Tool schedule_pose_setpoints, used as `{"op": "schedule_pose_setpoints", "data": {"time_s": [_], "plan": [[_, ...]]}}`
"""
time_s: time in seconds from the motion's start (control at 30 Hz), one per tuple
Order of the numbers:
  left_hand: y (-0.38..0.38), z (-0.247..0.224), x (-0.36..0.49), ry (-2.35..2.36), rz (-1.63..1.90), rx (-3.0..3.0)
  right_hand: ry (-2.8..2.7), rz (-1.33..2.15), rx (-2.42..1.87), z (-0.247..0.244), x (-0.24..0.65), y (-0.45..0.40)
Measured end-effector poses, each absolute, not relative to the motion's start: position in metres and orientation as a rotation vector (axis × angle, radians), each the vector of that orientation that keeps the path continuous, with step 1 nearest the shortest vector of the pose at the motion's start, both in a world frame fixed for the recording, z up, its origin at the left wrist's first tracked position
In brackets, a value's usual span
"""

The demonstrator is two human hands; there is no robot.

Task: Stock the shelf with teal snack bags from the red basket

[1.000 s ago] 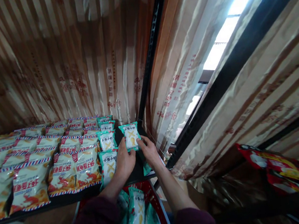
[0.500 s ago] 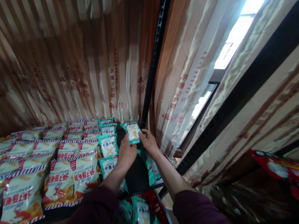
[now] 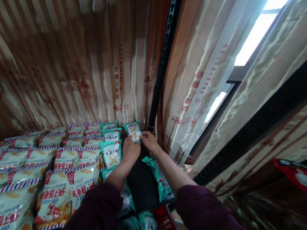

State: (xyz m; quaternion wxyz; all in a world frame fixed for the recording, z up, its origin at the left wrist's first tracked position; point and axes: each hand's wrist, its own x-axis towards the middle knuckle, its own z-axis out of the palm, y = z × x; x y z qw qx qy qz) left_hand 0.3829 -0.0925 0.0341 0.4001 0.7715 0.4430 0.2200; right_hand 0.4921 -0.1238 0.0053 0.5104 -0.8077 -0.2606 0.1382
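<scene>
2 hands (image 3: 130,150), 1 held packet (image 3: 133,130), 4 left-row green packets (image 3: 111,155), 1 red basket (image 3: 168,224).

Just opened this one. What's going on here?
A person's left hand and right hand hold a teal-and-white packet between them toward the back of a black shelf. A row of similar packets stands to its left, with larger striped bags beyond. Below the shelf's front edge, a red basket contains more teal packets.
</scene>
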Motion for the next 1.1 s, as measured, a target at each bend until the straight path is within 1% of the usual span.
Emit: {"op": "schedule_pose_setpoints", "data": {"time_s": [0.2, 0.47, 0.8, 1.1], "plan": [[-0.082, 0.026, 0.392, 1.150, 0.629, 1.962, -0.623, 0.359, -1.944, -0.003, 0.495, -0.106], [-0.076, 0.021, 0.397, 1.214, 0.631, 1.940, -0.615, 0.394, -1.972, -0.010, 0.496, -0.086], [-0.069, 0.003, 0.402, 1.110, 0.717, 1.948, -0.626, 0.405, -2.001, -0.023, 0.502, -0.078], [-0.070, 0.001, 0.405, 1.135, 0.727, 1.978, -0.725, 0.394, -2.105, -0.022, 0.507, -0.077]]}}
